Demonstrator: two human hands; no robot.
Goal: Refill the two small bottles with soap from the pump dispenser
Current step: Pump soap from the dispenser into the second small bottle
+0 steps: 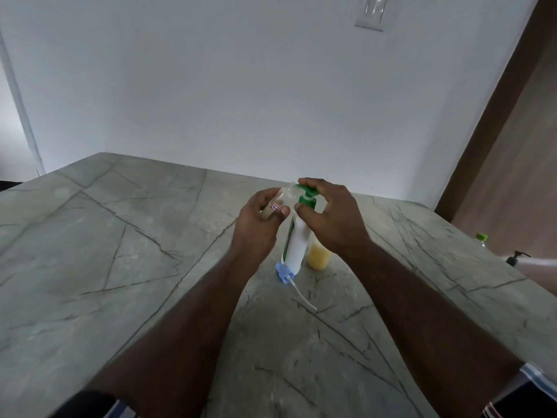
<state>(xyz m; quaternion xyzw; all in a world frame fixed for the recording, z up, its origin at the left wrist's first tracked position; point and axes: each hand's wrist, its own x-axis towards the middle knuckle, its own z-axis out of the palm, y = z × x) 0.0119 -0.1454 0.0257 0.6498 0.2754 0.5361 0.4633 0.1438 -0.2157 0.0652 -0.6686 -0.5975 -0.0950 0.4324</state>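
A white pump dispenser [297, 245] with a green pump head [307, 191] stands upright in the middle of the stone counter [120, 236]. My left hand [259, 224] grips a small clear bottle [281, 200], tilted, its open neck right at the green spout. My right hand [328, 212] lies over the pump head, fingers on top and thumb against the dispenser's neck. A second small bottle [319, 256] filled with yellow soap stands just right of the dispenser. A blue pump cap [284, 271] with a white tube lies at the dispenser's foot.
At the counter's right edge stand a bottle with a green cap [481, 237] and a black pump top [516, 257]. A white wall rises behind the counter, and a brown panel runs along the right.
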